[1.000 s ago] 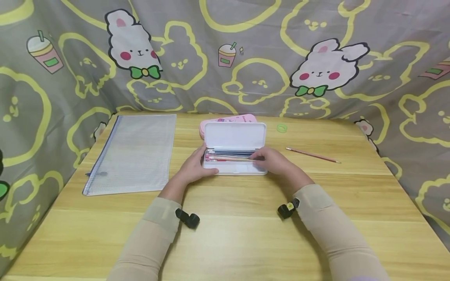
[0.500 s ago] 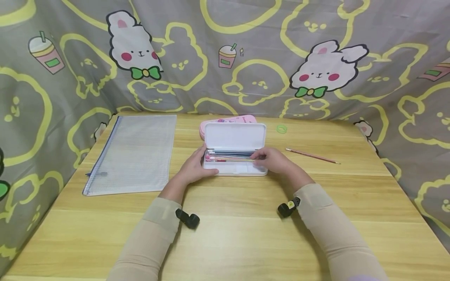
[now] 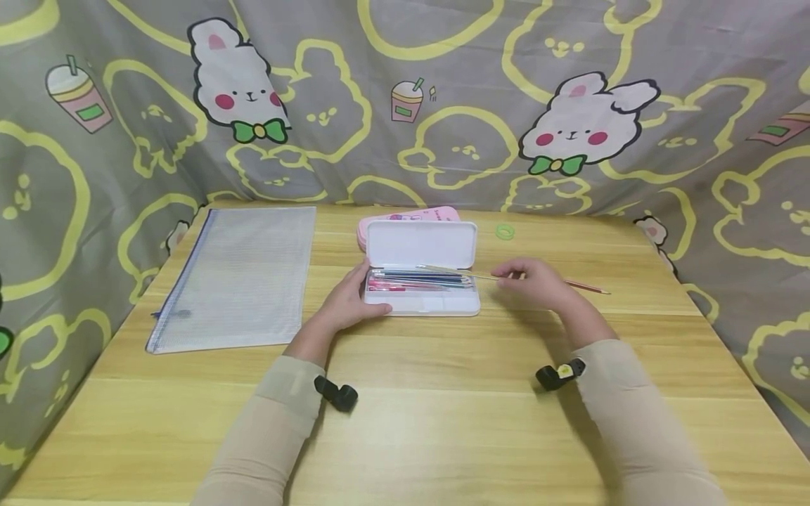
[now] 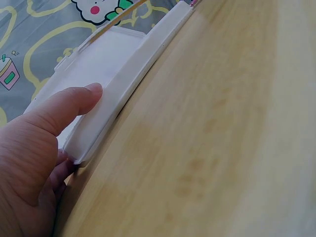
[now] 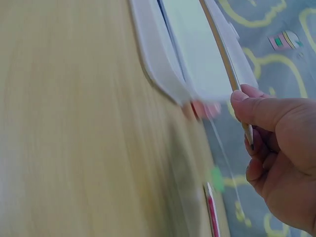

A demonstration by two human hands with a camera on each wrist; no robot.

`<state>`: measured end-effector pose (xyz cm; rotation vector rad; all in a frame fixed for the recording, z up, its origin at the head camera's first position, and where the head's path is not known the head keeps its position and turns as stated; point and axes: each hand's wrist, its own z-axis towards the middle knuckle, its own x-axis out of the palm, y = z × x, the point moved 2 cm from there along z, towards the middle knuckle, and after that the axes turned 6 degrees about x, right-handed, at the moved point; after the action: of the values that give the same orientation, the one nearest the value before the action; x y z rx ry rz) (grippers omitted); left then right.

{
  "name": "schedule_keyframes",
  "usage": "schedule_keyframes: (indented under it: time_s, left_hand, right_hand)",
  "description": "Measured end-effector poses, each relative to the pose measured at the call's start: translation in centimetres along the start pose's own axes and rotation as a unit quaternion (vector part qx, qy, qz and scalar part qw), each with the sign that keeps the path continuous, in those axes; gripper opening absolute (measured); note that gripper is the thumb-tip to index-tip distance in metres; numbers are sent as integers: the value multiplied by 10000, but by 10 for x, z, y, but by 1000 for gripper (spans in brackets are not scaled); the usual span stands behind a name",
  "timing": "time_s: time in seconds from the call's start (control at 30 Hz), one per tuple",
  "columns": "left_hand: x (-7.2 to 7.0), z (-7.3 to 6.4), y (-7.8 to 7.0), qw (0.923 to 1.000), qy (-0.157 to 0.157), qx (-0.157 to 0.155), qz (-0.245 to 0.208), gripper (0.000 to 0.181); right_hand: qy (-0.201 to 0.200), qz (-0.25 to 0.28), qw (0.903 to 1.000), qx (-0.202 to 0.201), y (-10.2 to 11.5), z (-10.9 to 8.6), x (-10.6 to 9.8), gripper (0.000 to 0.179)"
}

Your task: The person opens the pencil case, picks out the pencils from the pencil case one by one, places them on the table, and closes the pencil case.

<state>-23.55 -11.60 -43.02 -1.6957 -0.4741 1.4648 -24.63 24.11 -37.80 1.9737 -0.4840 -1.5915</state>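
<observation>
A white pencil case (image 3: pixel 422 303) stands with its lid up in the middle of the table. Several dark, pink and red pencils (image 3: pixel 420 277) lie inside it. My left hand (image 3: pixel 344 299) grips the case's left end, and in the left wrist view the thumb (image 4: pixel 81 101) rests on its front edge. Just right of the case, my right hand (image 3: pixel 534 281) pinches a yellowish pencil (image 3: pixel 465 273) near its sharpened tip. That pencil's other end points left, above the case. In the right wrist view the dark point shows below the thumb (image 5: pixel 252 106).
A reddish pencil (image 3: pixel 588 287) lies on the table, partly hidden behind the right hand. Behind the lid is a pink case (image 3: pixel 439 213), with a light green ring (image 3: pixel 505 232) to its right. At left lies a translucent mesh zip pouch (image 3: pixel 240 281).
My right hand has come out of the case and moved right, drawing the yellowish pencil up from among the others. The left hand keeps its hold on the case.
</observation>
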Motion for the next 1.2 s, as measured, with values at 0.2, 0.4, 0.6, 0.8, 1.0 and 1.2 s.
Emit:
schedule_keyframes:
  time_s: [0.2, 0.4, 0.6, 0.8, 1.0, 1.2]
  left_hand:
    - [0, 0, 1, 10000, -13, 12, -13, 118]
    - [0, 1, 2, 10000, -26, 26, 5, 118]
    - [-1, -1, 0, 10000, -22, -5, -11, 118]
    - [0, -1, 0, 10000, -40, 29, -23, 118]
    - [2, 0, 0, 10000, -41, 55, -41, 118]
    - [2, 0, 0, 10000, -30, 27, -38, 118]
  right_hand:
    - [-162, 6, 9996, 215, -30, -20, -28, 33]
    - [-426, -353, 9979, 337, -60, -37, -49, 38]
    - [-629, -609, 9949, 499, -90, -47, -62, 36]
    - [-603, -601, 9939, 702, -111, -49, -64, 36]
    - [-470, -538, 9934, 895, -125, -48, -60, 39]
    - [-523, -484, 9936, 882, -133, -44, -56, 40]
